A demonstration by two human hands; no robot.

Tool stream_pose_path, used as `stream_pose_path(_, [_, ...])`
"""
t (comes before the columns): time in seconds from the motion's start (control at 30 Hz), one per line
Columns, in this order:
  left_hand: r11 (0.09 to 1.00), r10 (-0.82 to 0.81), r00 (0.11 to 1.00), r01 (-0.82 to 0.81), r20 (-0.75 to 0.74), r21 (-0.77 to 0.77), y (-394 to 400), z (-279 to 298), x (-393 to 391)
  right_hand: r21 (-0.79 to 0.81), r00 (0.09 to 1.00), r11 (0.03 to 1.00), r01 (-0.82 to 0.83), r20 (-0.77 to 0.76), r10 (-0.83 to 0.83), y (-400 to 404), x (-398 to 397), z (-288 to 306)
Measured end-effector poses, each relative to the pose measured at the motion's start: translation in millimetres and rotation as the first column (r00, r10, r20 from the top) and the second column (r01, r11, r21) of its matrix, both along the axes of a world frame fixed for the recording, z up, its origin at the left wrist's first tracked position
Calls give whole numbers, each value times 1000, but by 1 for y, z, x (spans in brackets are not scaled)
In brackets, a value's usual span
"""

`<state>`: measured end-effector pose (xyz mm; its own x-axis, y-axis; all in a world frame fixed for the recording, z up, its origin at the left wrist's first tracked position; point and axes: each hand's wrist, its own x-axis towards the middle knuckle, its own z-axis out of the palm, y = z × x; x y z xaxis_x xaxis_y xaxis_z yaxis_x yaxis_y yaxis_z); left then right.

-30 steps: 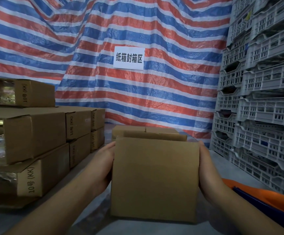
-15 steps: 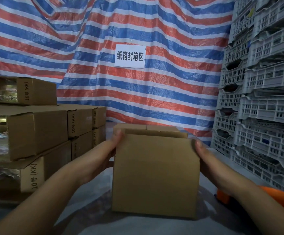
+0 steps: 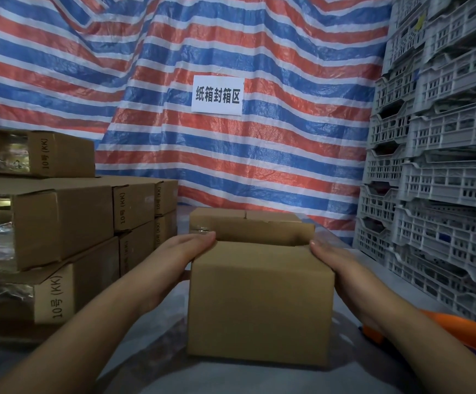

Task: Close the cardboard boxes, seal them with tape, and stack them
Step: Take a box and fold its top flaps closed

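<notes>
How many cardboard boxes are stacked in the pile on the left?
7 visible: one on top, three in the middle tier, three in the bottom tier. More may sit hidden behind or off frame.

A red, white and blue striped tarpaulin [image 3: 259, 155] hung across the back, with a white paper sign [image 3: 217, 95] bearing black characters fixed to it. Grey slotted plastic crates [image 3: 441, 166] stood stacked at the right, and an orange object [image 3: 464, 332] lay near their foot on the grey surface [image 3: 157, 373].
</notes>
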<state>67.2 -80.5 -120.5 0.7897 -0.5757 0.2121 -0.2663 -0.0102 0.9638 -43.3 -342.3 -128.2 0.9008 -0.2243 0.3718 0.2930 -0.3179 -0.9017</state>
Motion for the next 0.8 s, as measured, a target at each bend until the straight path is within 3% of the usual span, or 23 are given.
stream_pose_path(0.13, [1000,2,1000,-2,3,-1,-2,1,-1,-58,1000,998,-5,7,6,2,1,1])
stream_pose_path(0.3, [995,58,997,-62,-54,-81,-5,-1,-2,15,1000,1000,-4,6,4,2,1,0])
stream_pose_path(0.4, [978,134,991,-133,-5,-164,-7,-2,-3,45,1000,999,7,10,-7,4,-1,1])
stream_pose_path(0.53, [979,96,991,-76,97,-191,-7,0,-1,74,999,997,13,47,-17,4,0,-2])
stream_pose_path(0.8, [971,93,993,-73,77,-228,-6,1,-1,200,990,977,77,104,-99,5,2,-3])
